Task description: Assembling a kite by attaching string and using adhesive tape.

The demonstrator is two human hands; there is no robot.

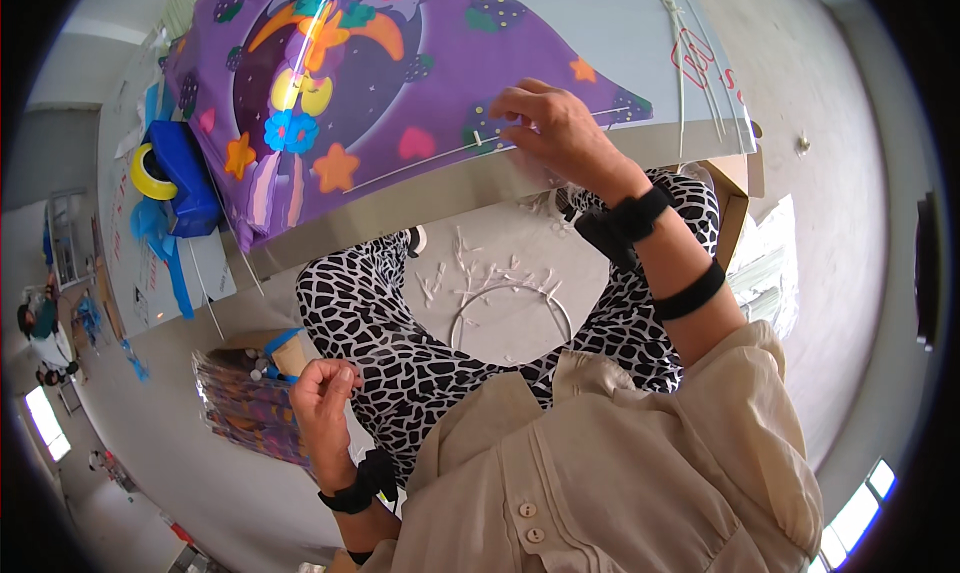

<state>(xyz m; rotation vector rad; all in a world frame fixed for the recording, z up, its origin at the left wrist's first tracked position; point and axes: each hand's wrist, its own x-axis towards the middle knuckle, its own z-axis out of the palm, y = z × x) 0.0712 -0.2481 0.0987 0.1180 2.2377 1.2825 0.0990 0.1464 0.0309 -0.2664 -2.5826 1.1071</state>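
A purple plastic kite sheet with printed stars, hearts and a moon lies over the table's near edge. Along its lower border runs a thin white rod with a small white clip on it. My right hand is over this border, just right of the clip; its fingers are loosely bent and apart, with slight blur, and nothing shows in them. Low by my left thigh, my left hand has thumb and fingers pressed together. What they hold, if anything, is too small to tell.
A blue tape dispenser with yellow tape stands at the table's left. Thin white rods lie at the right end. Beneath are a white hoop, scattered white pieces and a stack of printed sheets. A cardboard box is right.
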